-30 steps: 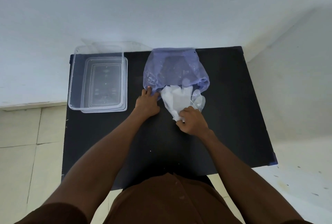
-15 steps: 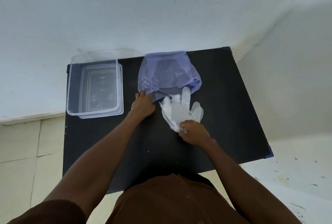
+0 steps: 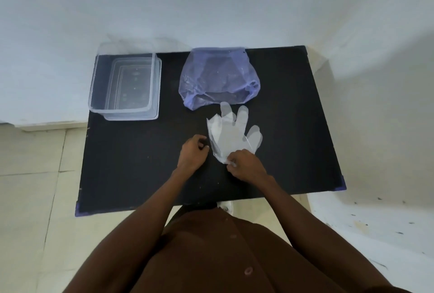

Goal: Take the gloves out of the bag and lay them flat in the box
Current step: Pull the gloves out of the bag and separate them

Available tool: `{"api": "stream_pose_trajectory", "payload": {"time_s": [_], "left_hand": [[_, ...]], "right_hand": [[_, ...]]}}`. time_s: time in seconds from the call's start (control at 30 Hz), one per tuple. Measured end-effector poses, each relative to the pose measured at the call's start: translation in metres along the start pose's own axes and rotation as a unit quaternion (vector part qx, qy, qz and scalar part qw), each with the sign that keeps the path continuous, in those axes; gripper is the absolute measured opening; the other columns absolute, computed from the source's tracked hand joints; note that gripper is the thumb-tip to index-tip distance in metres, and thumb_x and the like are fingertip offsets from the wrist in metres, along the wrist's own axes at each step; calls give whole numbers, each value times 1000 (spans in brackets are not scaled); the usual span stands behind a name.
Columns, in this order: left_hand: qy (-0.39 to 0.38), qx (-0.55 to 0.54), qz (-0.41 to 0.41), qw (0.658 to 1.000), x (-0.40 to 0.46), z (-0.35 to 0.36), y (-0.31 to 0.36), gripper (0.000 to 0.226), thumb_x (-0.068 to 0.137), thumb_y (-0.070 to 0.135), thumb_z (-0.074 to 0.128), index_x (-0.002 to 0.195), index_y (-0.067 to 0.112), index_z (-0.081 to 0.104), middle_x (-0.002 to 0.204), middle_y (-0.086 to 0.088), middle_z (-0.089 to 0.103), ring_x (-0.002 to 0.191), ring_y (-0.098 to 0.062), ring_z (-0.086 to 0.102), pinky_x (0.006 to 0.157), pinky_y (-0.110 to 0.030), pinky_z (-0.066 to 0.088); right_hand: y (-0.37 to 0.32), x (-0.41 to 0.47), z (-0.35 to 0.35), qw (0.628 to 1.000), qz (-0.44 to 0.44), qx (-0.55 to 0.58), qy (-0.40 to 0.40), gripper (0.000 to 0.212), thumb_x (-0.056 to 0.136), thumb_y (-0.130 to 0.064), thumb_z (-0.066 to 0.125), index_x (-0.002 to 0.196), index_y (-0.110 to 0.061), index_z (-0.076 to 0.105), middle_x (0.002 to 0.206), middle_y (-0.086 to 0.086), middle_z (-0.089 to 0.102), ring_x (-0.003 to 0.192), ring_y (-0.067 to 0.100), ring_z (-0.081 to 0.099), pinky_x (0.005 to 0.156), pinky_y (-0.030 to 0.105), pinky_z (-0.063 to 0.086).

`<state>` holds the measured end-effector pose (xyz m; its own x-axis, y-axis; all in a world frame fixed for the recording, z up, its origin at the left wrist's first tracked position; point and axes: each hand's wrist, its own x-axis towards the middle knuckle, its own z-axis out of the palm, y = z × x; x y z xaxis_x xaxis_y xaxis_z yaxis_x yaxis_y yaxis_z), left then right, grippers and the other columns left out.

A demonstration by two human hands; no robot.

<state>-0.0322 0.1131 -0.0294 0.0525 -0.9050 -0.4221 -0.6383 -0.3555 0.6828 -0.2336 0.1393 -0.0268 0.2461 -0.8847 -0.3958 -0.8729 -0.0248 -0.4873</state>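
Observation:
Thin clear plastic gloves (image 3: 231, 131) lie spread on the black table, fingers pointing away from me, just in front of the bag. My right hand (image 3: 245, 165) pinches their cuff end. My left hand (image 3: 193, 152) hovers beside the gloves on their left, fingers loosely curled, holding nothing. The blue see-through plastic bag (image 3: 217, 76) lies at the back middle of the table, its mouth toward me; I cannot tell whether anything is inside. The clear plastic box (image 3: 99, 74) stands at the back left with nothing in it.
The black table (image 3: 131, 158) stands against a white wall at the back. The box sits on its clear lid (image 3: 157, 90). Tiled floor lies to the left, speckled white floor to the right.
My right hand has drawn the gloves fully out of the bag toward me. My left hand let go of the bag's mouth and moved back beside the gloves.

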Motion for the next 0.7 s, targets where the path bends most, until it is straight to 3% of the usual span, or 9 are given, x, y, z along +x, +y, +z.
{"api": "stream_pose_trajectory", "payload": {"time_s": [0.1, 0.2, 0.37, 0.7], "left_hand": [[-7, -10, 18, 1000, -28, 20, -8, 34, 91, 14, 65, 124, 19, 62, 104, -1, 70, 95, -17, 67, 93, -39, 57], [-22, 64, 84, 994, -48, 33, -18, 44, 93, 11, 58, 137, 19, 56, 126, -7, 65, 118, -24, 59, 103, -40, 51], [-38, 164, 147, 975, -61, 40, -29, 43, 95, 1, 49, 135, 4, 62, 146, -10, 54, 134, -28, 46, 114, -31, 36], [-94, 267, 188, 940, -52, 22, -33, 58, 96, 6, 49, 153, 14, 44, 158, -2, 41, 144, -21, 37, 119, -35, 34]], "right_hand": [[1, -9, 7, 1000, -6, -5, 17, 39, 79, -48, 72, 100, -15, 76, 103, 2, 70, 99, 20, 62, 78, 34, 51], [-1, -14, 14, 999, 6, 4, 48, 55, 79, -67, 63, 96, -15, 73, 100, -1, 66, 98, 15, 56, 82, 34, 51], [-12, -10, 17, 998, 18, -22, 59, 53, 87, -63, 59, 94, -12, 72, 101, 3, 67, 98, 20, 60, 80, 37, 51], [-28, 3, 13, 994, 40, -89, 47, 49, 83, -56, 69, 105, -12, 70, 107, 7, 68, 99, 23, 64, 81, 34, 52]]}}
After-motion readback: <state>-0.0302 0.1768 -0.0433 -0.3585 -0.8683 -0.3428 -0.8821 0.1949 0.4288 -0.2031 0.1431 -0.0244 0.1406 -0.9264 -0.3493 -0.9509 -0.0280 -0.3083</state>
